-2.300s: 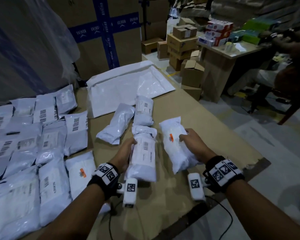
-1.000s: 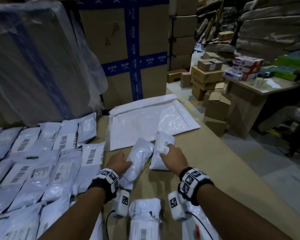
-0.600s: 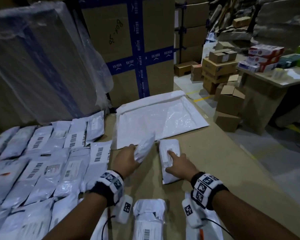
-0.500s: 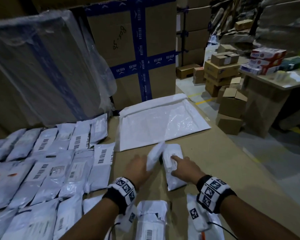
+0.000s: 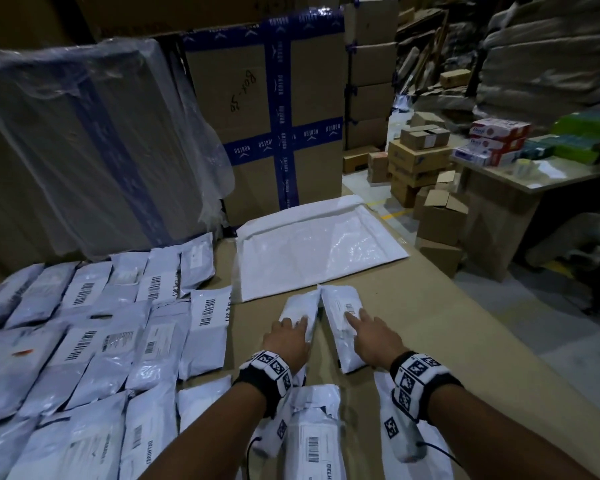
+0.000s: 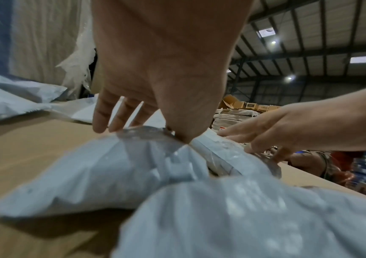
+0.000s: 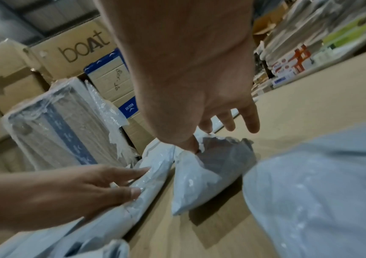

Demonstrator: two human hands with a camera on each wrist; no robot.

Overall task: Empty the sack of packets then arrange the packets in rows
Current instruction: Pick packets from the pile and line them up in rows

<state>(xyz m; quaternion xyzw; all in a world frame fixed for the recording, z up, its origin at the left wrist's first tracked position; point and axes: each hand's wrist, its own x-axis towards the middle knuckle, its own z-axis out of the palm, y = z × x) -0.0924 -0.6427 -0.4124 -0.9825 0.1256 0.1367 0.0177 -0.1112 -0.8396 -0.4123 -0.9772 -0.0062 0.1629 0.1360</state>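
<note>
Two white packets lie side by side on the brown table, just below the flat, empty white sack [image 5: 321, 249]. My left hand [image 5: 293, 329] rests with straight fingers on the left packet [image 5: 302, 306]. My right hand [image 5: 357, 325] presses its index finger on the labelled right packet [image 5: 342, 306]. In the left wrist view my left hand [image 6: 120, 122] touches the packet [image 6: 102, 167], and the right hand [image 6: 255, 139] lies flat on its neighbour. The right wrist view shows the right hand's fingers [image 7: 228, 122] spread over its packet [image 7: 204, 176].
Rows of labelled white packets [image 5: 94, 341] cover the table's left side. Two more packets [image 5: 314, 434] lie near me under my wrists. Large taped cardboard boxes [image 5: 274, 116] stand behind the table. The table edge [image 5: 499, 348] drops to the floor on the right.
My hands left the two near packets and reached forward to the two far ones. The left packet, lifted and tilted half a second ago, now lies flat beside the right one.
</note>
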